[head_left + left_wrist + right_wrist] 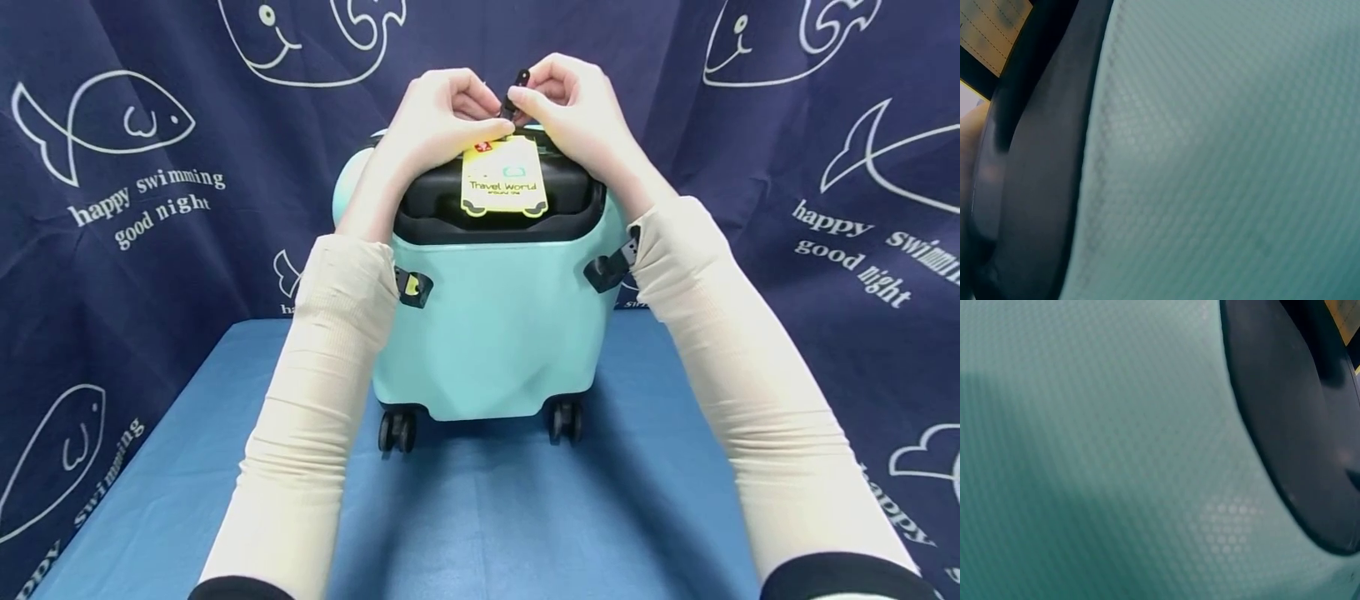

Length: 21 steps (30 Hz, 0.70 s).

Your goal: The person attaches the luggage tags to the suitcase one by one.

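A small mint-green suitcase (495, 325) stands upright on its wheels, with a black recessed panel (435, 204) at its top. A yellow luggage tag (506, 200) printed "Travel World" hangs over this panel. Above the tag, a black strap (521, 79) rises between both hands. My left hand (442, 121) pinches the strap low down, its thumb along the tag's upper edge. From the other side my right hand (581, 108) pinches the strap higher, thumb in front. Both wrist views mostly show the textured green shell (1222, 156) and black panel (1285, 425).
Black wheels (397, 431) carry the suitcase on a blue cloth-covered table (480, 517). Dark blue curtains (247, 167) with white fish drawings hang behind and at both sides. Small black wrist cameras (609, 271) sit close in front of the suitcase.
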Motion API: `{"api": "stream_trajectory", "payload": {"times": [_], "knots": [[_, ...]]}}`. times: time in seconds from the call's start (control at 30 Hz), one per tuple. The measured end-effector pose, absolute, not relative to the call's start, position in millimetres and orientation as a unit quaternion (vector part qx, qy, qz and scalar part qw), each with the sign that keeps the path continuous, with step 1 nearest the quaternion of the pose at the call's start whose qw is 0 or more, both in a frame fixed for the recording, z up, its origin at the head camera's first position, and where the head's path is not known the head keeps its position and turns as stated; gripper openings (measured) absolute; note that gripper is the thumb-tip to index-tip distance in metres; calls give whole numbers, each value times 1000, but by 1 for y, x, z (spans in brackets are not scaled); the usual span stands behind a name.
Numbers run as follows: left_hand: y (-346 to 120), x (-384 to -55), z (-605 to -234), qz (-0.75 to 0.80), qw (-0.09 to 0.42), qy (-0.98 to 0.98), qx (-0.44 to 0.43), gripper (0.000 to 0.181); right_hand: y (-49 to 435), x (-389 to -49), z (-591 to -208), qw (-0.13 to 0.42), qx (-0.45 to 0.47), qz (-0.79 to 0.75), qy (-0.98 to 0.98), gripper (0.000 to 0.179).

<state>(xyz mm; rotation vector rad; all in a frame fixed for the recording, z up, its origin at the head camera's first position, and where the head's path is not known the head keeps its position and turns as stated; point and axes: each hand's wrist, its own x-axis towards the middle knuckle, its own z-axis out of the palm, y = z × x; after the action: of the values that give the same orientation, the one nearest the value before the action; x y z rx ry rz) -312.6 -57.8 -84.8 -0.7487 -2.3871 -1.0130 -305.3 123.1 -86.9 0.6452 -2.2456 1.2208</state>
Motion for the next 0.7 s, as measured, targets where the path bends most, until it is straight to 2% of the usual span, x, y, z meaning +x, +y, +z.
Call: {"api": "stream_trajectory", "payload": {"times": [0.3,0.43,0.63,0.7], "knots": [[-63,-287,-86,-304,368,-838,-267,29,121,-304,-86,234,216,422,-849,15],[-72,-271,-99,-320,390,-800,-324,23,120,-304,-85,230,217,423,-849,17],[-86,-259,-131,-304,461,-699,-455,18,121,-303,-80,226,212,428,-849,17],[-89,-256,-138,-293,470,-681,-478,15,121,-303,-79,222,212,438,-845,16]]}}
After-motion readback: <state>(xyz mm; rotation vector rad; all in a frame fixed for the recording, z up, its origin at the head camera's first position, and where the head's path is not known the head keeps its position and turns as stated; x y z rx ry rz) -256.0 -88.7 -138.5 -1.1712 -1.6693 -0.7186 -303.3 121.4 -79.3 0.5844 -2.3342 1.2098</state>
